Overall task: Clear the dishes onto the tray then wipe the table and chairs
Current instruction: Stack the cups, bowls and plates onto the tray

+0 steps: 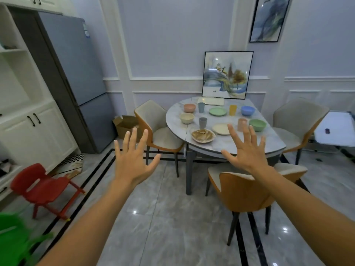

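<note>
fridge is standing off to the left. round surface is sitting by the wall with three chairs tucked around it. left hand and right hand are hovering in the air, fingers spread wide, holding nothing. tray is lying at the far edge, and dishes are sitting scattered over the surface in front of it.

One head cam, wide-angle, standing height, tilted forward and down. Faces the table and far wall, table well off, mid-frame. Left hand and right hand close in the foreground.
</note>
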A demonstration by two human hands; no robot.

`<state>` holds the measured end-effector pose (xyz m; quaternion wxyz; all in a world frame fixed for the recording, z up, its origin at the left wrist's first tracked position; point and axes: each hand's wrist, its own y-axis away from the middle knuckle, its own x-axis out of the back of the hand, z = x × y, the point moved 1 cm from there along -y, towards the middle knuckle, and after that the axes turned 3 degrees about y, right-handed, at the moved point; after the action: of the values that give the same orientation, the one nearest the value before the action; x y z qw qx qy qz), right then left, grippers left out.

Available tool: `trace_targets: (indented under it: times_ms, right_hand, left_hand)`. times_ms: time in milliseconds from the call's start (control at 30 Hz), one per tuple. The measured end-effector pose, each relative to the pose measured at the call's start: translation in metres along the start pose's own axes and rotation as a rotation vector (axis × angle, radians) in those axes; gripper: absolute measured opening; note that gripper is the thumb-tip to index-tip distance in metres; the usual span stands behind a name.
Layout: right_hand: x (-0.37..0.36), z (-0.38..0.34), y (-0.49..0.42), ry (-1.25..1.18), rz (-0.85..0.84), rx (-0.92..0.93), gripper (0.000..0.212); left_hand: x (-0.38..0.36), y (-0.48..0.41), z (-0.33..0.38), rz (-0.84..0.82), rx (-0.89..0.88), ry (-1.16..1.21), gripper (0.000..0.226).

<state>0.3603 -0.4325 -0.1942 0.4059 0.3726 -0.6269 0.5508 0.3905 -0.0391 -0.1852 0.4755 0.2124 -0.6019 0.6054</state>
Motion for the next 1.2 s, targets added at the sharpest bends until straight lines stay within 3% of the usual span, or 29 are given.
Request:
trace_targets:
  times_ms: [433,767,1067,1200]
  right_hand:
    - [-0.139,-0.022,-0.173,-0.033,-0.163,0.046,0.094]
    - [-0.220,-0.043,-0.334,-0.095,-0.191,-0.084,0.093]
    - [-0.290,-0.041,-0.434,-0.076,-0.252,-0.181,0.084]
    - [-0.321,-0.037,-0.484,-0.192,-0.259,-0.176,0.094]
  left_hand:
    - [-0.165,-0.153,-0.089,-0.121,0.081,0.038,0.089]
    - [-0.285,-0.307,-0.185,-0.242,0.041,0.067,0.089]
    - [-0.374,-0.421,-0.215,-0.348,0.019,0.125,0.090]
    - [-0.413,-0.467,-0.220,-0.407,0.035,0.171,0.088]
